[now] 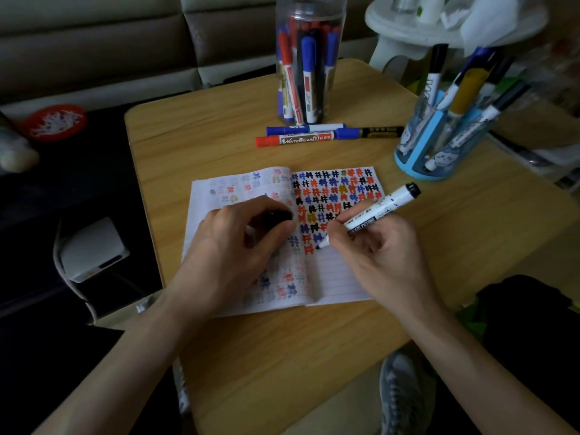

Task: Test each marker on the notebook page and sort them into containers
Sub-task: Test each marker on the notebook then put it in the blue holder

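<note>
Both hands rest on the open notebook [340, 279]: right hand [375, 249] pinching a white marker [381, 210], probably light, stiff and slick, low on its barrel, tip on my page; left hand [230, 246] gripping a black cap [276, 217].

- bench [219, 146]: pale wood-grain top, smooth, with a low sheen.
- notebook [342, 277]: thin lined paper, matt; ink shows through the left page.
- white marker [392, 200]: smooth plastic barrel with a printed label.
- black cap [277, 216]: glossy plastic.
- jar [310, 17]: clear, glossy plastic.
- pen holder [417, 164]: blue and clear plastic, shiny.
- sofa [94, 42]: padded, leather-like cover with a soft sheen.
</note>
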{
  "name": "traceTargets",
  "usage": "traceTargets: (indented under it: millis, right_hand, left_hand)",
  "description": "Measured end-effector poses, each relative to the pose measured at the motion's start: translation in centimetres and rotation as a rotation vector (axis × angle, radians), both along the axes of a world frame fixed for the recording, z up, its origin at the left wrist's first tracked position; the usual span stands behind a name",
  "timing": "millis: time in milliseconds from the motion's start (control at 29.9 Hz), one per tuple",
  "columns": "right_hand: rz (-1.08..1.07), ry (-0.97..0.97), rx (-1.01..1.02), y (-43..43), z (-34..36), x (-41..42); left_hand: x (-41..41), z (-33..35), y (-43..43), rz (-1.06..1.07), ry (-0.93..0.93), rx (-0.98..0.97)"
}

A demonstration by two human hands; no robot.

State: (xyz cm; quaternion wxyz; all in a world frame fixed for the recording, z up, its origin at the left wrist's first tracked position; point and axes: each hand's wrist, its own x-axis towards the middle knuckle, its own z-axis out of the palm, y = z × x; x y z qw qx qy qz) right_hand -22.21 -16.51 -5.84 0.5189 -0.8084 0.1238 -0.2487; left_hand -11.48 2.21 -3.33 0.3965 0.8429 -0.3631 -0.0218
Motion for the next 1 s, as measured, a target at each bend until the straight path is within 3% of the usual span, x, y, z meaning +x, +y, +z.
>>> traceTargets:
  millis: [201,502,837,1004]
  right_hand:
    - [-0.046,0.009,0.069,-0.1,0.0,-0.1]
    - [-0.019,-0.008,0.02,-0.1,-0.2,0.0]
    - [-0.041,0.109,0.023,0.3,0.8,-0.1]
    - [-0.066,0.114,0.204,0.3,1.7,-0.1]
  left_hand:
    - [0.0,0.0,-0.2,0.004,-0.017,-0.023]
    - [-0.1,-0.1,-0.2,0.001,-0.025,-0.07]
    - [-0.2,0.0,-0.3,0.011,-0.009,-0.071]
    - [-0.4,0.4,-0.2,0.021,0.05,-0.107]
